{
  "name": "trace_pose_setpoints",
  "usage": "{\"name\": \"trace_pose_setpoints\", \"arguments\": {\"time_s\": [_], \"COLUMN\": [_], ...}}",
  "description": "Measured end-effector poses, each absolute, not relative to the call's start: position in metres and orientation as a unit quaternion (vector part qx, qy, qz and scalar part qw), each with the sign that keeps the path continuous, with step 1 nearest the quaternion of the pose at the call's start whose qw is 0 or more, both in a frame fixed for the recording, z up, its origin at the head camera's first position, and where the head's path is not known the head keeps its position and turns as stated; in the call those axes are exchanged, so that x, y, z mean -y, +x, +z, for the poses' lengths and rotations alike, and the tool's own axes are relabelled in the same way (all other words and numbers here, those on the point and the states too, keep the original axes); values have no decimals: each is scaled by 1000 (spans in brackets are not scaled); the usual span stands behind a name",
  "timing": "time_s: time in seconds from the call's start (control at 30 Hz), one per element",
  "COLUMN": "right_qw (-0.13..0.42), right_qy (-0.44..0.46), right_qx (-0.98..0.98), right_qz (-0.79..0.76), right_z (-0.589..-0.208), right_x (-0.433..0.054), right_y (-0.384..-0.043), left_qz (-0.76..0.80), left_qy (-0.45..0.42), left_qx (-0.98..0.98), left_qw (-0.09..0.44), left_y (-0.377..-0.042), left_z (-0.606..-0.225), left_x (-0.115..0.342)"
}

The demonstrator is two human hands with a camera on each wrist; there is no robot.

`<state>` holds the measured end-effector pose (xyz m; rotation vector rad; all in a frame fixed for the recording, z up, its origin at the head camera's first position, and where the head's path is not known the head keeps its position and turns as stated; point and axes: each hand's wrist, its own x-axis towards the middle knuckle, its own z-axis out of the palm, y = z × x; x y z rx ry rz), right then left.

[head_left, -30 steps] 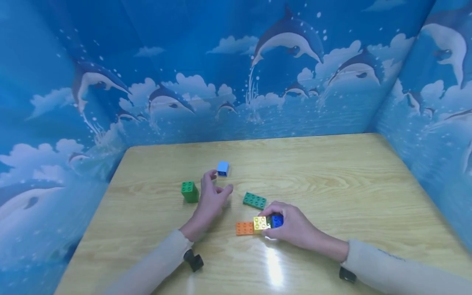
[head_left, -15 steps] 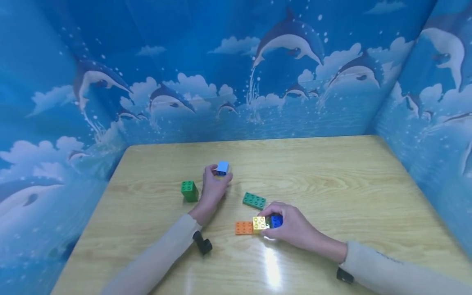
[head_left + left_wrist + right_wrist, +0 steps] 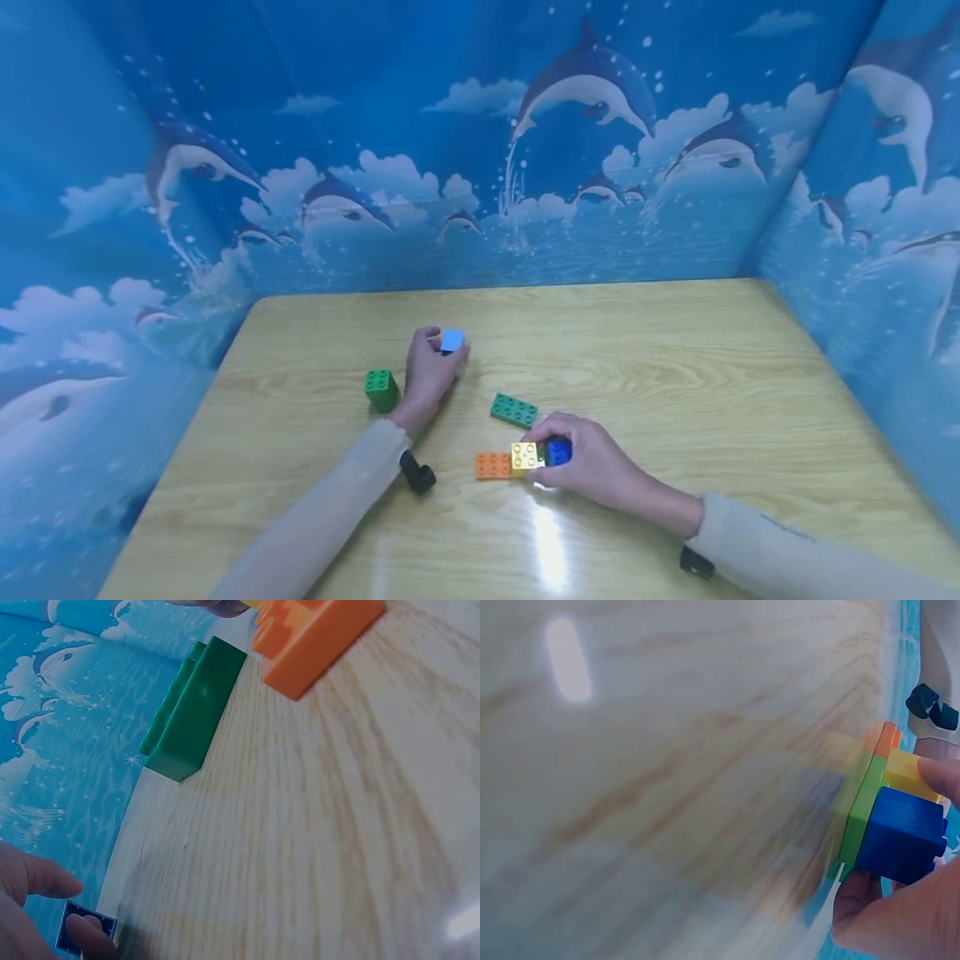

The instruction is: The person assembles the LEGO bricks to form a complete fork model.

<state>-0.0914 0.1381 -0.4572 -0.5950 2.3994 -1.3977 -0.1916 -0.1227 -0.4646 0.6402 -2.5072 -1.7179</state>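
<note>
Left grip around light-blue block; right grip pinches yellow block.

Left sleeve and right sleeve are pale beige; the latter bears dark marking. A black device sits at each cuff.

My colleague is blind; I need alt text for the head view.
A left hand curls round a light-blue plastic block; the right hand holds a yellow plastic brick and dark-blue plastic brick, beside a low orange studded brick. A tall green block and flat green studded brick stand on the wood-grain table before a dolphin-print backdrop.
</note>
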Motion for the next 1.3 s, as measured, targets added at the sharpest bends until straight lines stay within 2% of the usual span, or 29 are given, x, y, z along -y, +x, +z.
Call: {"name": "trace_pose_setpoints", "arguments": {"time_s": [0.43,1.3], "right_qw": [145,133], "right_qy": [-209,-225], "right_qx": [-841,-838], "right_qz": [-478,-479], "right_z": [-458,-456], "right_x": [-139,-140], "right_y": [-92,-93], "left_qz": [-565,-609], "left_qy": [189,144], "left_qx": [802,780], "left_qw": [41,5], "left_y": [-189,-170], "left_z": [-463,-458], "left_x": [120,123]}}
